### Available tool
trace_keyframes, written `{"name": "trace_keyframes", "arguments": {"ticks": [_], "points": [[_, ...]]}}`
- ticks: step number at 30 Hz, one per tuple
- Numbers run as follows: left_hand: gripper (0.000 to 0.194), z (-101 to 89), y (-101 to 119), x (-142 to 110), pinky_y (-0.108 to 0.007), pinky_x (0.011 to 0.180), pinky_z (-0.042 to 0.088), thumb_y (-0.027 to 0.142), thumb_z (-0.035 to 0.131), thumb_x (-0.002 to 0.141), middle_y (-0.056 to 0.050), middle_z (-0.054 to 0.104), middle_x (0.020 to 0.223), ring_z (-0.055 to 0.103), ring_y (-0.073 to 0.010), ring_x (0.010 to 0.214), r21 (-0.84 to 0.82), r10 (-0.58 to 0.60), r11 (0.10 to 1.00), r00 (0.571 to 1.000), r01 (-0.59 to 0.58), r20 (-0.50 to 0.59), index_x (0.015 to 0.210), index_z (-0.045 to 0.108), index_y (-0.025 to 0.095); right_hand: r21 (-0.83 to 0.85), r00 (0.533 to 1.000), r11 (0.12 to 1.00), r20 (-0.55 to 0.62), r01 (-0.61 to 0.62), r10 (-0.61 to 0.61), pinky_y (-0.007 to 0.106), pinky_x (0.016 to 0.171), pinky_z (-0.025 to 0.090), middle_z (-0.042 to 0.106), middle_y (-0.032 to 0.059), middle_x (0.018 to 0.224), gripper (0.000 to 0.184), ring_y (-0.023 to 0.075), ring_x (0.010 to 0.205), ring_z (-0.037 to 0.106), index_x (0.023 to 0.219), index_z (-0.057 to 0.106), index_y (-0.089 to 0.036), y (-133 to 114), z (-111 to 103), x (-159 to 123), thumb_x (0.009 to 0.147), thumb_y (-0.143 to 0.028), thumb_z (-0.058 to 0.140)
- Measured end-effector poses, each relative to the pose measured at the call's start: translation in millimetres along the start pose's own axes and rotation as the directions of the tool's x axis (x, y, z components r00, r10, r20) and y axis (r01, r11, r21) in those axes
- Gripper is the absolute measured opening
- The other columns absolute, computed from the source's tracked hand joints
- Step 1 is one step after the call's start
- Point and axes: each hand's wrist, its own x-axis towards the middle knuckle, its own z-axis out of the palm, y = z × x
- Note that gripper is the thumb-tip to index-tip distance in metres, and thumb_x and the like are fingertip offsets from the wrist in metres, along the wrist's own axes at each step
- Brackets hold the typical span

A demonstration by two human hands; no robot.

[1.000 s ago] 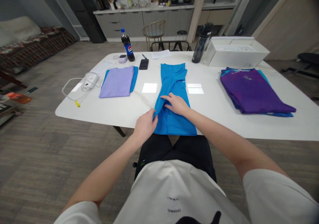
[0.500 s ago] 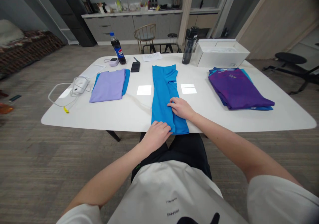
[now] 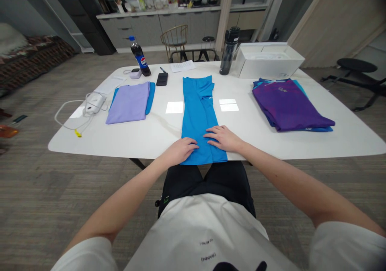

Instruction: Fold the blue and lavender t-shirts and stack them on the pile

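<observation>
Blue garment (image 3: 194, 118) laid out as a long, narrow strip on the white surface (image 3: 141, 140), midway along the near edge, its hem slightly overhanging that edge. The cloth is plain and bright; a folded layer forms a lengthwise line, with creases gathered toward the far end. Small white lettering, partly hidden and illegible, shows at its right side. The left hand (image 3: 181, 149) rests on the lower left part, fingers loosely extended; the right hand (image 3: 225, 139) lies at the right side, fingers spread. Near the far left corner, a cola bottle (image 3: 141, 60) bears a blue label with a round red-and-white emblem.
</observation>
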Motion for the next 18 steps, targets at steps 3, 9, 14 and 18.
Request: {"name": "trace_keyframes", "arguments": {"ticks": [3,9,14,18], "points": [[0.044,-0.7,-13.4,-10.2,-0.037,0.113,0.045,0.011,0.04,0.098,-0.008,0.061,0.141,0.056,-0.0208,0.131,-0.037,0.028,0.999,1.0,-0.028,0.012,0.129,0.069,0.024,0.003,1.0,1.0,-0.012,-0.029,0.029,0.042,0.103,0.035,0.06,0.0105,0.14,0.038,0.0285,0.127,0.052,0.134,0.066,-0.029,7.5,-1.0,-9.4,0.104,-0.044,0.048],[0.055,-12.7,-29.2,-28.6,-0.039,0.123,0.035,0.004,0.044,0.092,-0.003,0.056,0.151,0.046,-0.0205,0.144,-0.029,0.076,0.997,0.992,-0.073,0.101,0.138,0.063,0.028,0.073,0.999,0.996,0.015,0.044,-0.045,0.043,0.102,0.039,0.063,0.0103,0.135,0.036,0.0273,0.125,0.057,0.127,0.07,-0.027,20.1,-10.9,-35.9,0.1,-0.021,0.046],[0.046,-15.4,-32.0,-25.5,-0.042,0.12,0.04,0.012,0.048,0.097,-0.006,0.059,0.147,0.047,-0.0247,0.143,-0.055,0.164,0.986,0.979,-0.159,0.118,0.136,0.065,0.027,0.194,0.987,0.972,0.068,0.131,-0.147,0.039,0.102,0.043,0.064,0.0084,0.133,0.03,0.025,0.121,0.06,0.117,0.074,-0.027,23.6,-20.5,-52.9,0.095,-0.02,0.054],[0.03,-11.1,-33.8,-16.7,-0.041,0.113,0.045,0.021,0.052,0.098,-0.009,0.067,0.133,0.057,-0.025,0.13,-0.132,0.192,0.974,0.98,-0.183,0.051,0.119,0.073,0.026,0.21,0.989,0.972,0.085,0.103,-0.123,0.044,0.104,0.04,0.063,0.0095,0.132,0.021,0.0273,0.125,0.057,0.109,0.074,-0.029,16.1,-19.7,-54.4,0.096,-0.027,0.057]]}}
